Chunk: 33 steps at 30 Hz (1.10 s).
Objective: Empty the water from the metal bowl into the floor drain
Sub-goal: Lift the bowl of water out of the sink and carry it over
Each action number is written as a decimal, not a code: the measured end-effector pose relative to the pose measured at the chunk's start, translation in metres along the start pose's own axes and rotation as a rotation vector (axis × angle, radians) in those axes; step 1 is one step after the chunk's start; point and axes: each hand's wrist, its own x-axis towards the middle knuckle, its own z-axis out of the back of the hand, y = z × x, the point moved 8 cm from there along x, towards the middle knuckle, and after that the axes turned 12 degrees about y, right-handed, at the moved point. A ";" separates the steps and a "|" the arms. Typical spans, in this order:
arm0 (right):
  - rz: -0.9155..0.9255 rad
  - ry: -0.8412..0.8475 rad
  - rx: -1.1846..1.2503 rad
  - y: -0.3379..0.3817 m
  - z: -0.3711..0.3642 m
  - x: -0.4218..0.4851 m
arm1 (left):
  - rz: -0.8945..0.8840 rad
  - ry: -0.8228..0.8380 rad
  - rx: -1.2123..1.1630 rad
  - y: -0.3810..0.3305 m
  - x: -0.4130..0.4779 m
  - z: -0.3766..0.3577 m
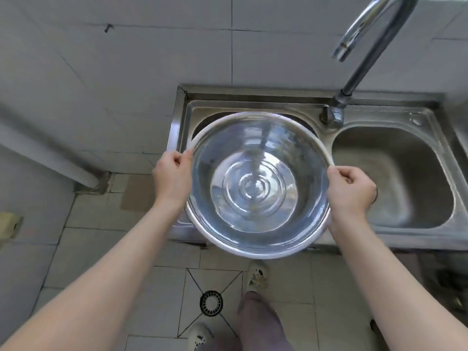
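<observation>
**Water-filled bowl held level over the left sink basin**

At the far left, a white pipe [50, 160] runs down the grey tiled wall to the floor. The left hand [172, 173] grips the left rim of a wide, round, shiny metal bowl [258, 236], fingers curled over the edge and thumb on top. The bowl sits roughly level above the left basin of a stainless steel double sink [395, 231], its near edge jutting past the sink's front edge toward the person. Clear water [253, 188] fills the bowl's bottom, with concentric ripples spreading from the centre. The right hand [352, 191] clasps the bowl's right rim in the same way, fingers closed around it. A curved chrome tap [364, 44] rises from the sink's back edge between the two basins, its spout hanging above and to the right of the bowl. The right basin lies bare beside the right hand.

On the pale tiled floor below the bowl's near edge, a round black floor drain [211, 303] sits where dark diagonal lines meet. Just right of it stand two feet in pale perforated clogs [257, 276].
</observation>
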 end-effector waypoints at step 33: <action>-0.094 0.061 0.085 -0.063 0.085 -0.265 | 0.019 -0.045 -0.107 0.111 -0.255 0.103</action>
